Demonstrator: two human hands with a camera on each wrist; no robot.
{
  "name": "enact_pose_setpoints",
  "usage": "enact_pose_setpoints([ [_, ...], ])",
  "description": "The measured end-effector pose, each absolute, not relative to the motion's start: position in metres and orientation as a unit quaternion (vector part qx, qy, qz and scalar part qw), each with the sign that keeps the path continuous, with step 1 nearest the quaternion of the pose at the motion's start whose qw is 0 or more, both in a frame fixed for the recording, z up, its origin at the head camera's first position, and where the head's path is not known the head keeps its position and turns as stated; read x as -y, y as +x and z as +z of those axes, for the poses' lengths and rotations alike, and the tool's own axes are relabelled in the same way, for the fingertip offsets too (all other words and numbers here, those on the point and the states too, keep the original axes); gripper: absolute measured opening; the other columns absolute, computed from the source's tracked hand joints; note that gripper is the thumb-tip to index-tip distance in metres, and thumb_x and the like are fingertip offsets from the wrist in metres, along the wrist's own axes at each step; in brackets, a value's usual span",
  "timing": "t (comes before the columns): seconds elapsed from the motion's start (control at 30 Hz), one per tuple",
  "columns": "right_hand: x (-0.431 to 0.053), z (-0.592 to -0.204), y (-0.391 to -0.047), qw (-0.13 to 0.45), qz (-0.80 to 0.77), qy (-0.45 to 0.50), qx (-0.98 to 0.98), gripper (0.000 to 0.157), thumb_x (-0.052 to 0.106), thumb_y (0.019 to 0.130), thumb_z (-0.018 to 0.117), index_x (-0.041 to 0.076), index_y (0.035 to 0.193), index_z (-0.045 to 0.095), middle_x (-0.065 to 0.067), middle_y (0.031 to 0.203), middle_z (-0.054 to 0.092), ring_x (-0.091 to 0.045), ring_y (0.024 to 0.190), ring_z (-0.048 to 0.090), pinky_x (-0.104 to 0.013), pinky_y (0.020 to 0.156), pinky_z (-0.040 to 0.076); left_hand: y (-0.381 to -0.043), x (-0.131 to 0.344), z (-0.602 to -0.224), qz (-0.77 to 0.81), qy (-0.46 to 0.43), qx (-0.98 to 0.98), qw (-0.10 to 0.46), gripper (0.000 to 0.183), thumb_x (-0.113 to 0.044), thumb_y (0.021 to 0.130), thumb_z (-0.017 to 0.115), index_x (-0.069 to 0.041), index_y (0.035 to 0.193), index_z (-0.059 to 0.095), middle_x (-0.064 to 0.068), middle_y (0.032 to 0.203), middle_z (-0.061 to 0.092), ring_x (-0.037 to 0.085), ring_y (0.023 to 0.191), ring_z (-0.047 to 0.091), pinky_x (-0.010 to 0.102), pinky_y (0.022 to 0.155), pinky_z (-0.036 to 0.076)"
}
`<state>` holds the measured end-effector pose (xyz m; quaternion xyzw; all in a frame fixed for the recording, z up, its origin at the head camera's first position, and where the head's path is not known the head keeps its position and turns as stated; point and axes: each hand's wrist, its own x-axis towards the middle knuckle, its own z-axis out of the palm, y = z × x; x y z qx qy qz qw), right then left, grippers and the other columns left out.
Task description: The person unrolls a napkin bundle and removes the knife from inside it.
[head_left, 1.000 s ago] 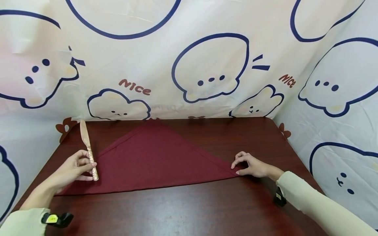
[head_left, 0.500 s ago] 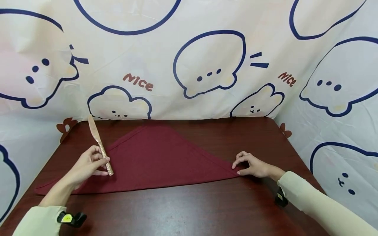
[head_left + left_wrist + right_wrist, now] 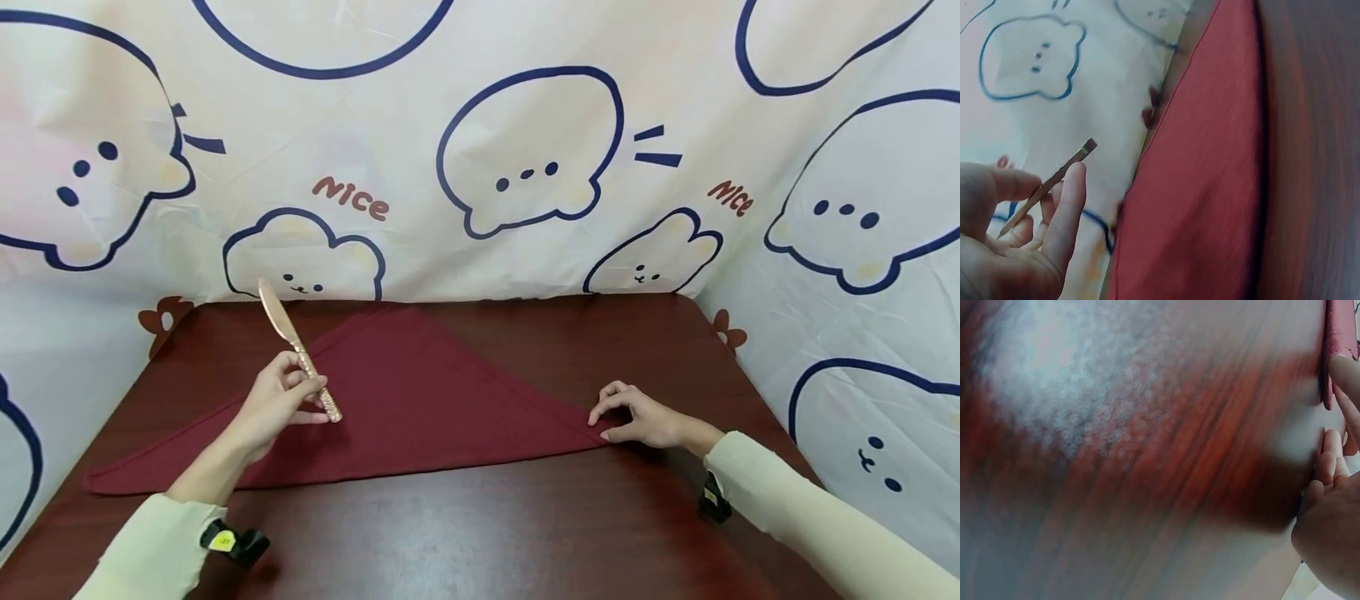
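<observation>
A dark red cloth napkin, folded into a triangle, lies on the table with its peak at the far edge and its long fold toward me. Over its left half my left hand pinches a rose-gold table knife by its textured handle, blade pointing up and away. In the left wrist view the knife appears edge-on between thumb and fingers, above the cloth. My right hand pinches the napkin's right corner between thumb and index finger. The right wrist view catches the napkin's tip by the thumb.
The brown wooden table shows a glossy reflection near its front. A white printed sheet with cartoon figures hangs behind it and along both sides. Black straps sit on both wrists.
My left hand has moved right and away from me with the knife, from the napkin's left corner to over its left half. That corner is now uncovered. The right hand stays put.
</observation>
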<state>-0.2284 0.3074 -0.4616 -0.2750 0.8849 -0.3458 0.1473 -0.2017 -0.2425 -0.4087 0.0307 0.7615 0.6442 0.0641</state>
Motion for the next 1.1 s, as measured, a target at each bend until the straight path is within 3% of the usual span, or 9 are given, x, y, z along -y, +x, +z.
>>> enact_pose_setpoints([
  [0.23,-0.308,-0.458,-0.229,0.155,-0.344,-0.27,-0.886,0.017,0.015,0.086,0.079,0.018,0.103,0.075,-0.007,0.116,0.049,-0.021,0.113,0.038,-0.045,0.099,0.032,-0.214,0.2,-0.409,0.665,0.012,-0.741,0.093,0.016,-0.01,0.104,0.051,-0.006,0.113,0.038,-0.008,0.083,0.065,0.006,0.074,0.067,0.033,0.069,0.063],
  [0.63,-0.308,-0.46,-0.231,0.156,-0.346,-0.278,-0.882,0.017,0.017,0.086,0.079,0.018,0.103,0.075,-0.008,0.117,0.051,-0.013,0.112,0.038,-0.043,0.099,0.033,-0.23,0.134,-0.412,0.696,-0.008,-0.705,0.138,0.021,-0.007,0.103,0.053,0.0,0.117,0.04,-0.002,0.087,0.067,0.008,0.075,0.069,0.03,0.072,0.063],
  [1.1,-0.304,-0.456,-0.226,0.166,-0.351,-0.273,-0.88,0.017,0.017,0.087,0.078,0.017,0.104,0.075,-0.009,0.118,0.049,-0.025,0.116,0.036,-0.046,0.097,0.032,-0.246,0.073,-0.419,0.727,-0.041,-0.663,0.175,0.021,-0.01,0.101,0.06,-0.001,0.114,0.046,0.007,0.091,0.065,0.011,0.073,0.07,0.027,0.071,0.062],
])
